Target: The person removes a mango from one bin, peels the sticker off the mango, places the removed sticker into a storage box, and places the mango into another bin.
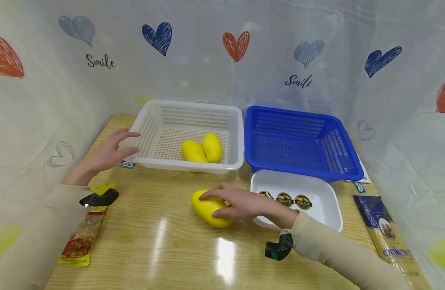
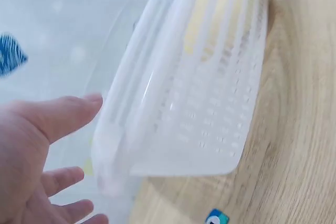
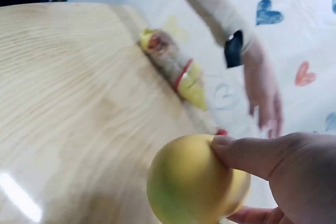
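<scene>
A yellow mango [image 1: 207, 209] is at the front middle of the table, and my right hand [image 1: 237, 201] grips it from the right with thumb and fingers around it. The right wrist view shows the thumb pressed on the same mango [image 3: 189, 182], which has a greenish patch. Two more mangoes [image 1: 194, 151] lie side by side in the white basket [image 1: 193, 166]. At that basket's left end hovers my left hand [image 1: 108, 151], its fingers spread and holding nothing. In the left wrist view, the thumb is close beside the basket rim [image 2: 142, 108]; contact cannot be told.
A blue basket [image 1: 288, 149] stands right of the white one. In front of it sits a white tray [image 1: 324, 201] with round stickers, partly behind my right forearm. Snack bags lie at the left [image 1: 82, 237] and right [image 1: 385, 233] edges. A patterned curtain [image 1: 193, 72] encloses the table.
</scene>
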